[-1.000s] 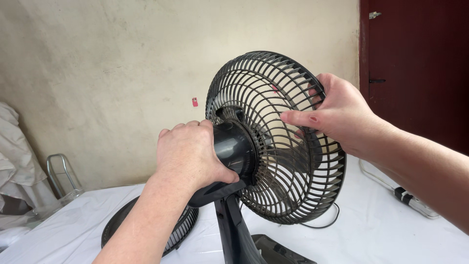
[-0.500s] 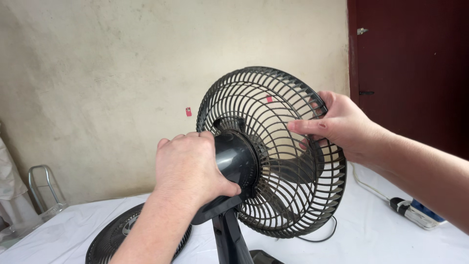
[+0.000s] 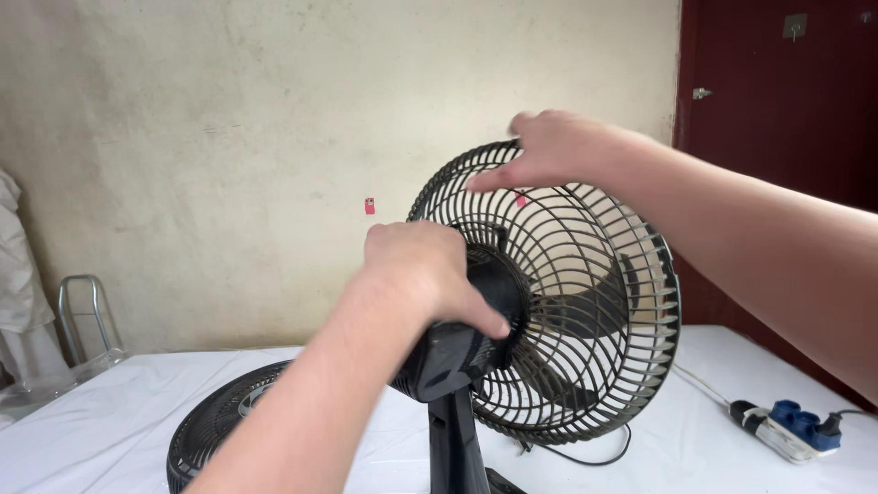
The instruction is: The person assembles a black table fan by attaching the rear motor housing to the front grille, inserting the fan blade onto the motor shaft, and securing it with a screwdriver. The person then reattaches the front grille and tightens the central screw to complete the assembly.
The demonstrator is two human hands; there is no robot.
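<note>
Small red label (image 3: 369, 206): a little upright rectangle with a pale mark on it, stuck on the cream wall just left of the frame's centre, above the left hand's level and well apart from the fan.

Second red label (image 3: 521, 198): a small pinkish-red patch, seen through the upper bars of the black fan grille (image 3: 631, 229), just below the right hand's fingers; whether it sits on the wall or on the fan cannot be told.

No packages, signs or screens show elsewhere on the table, wall or door.
</note>
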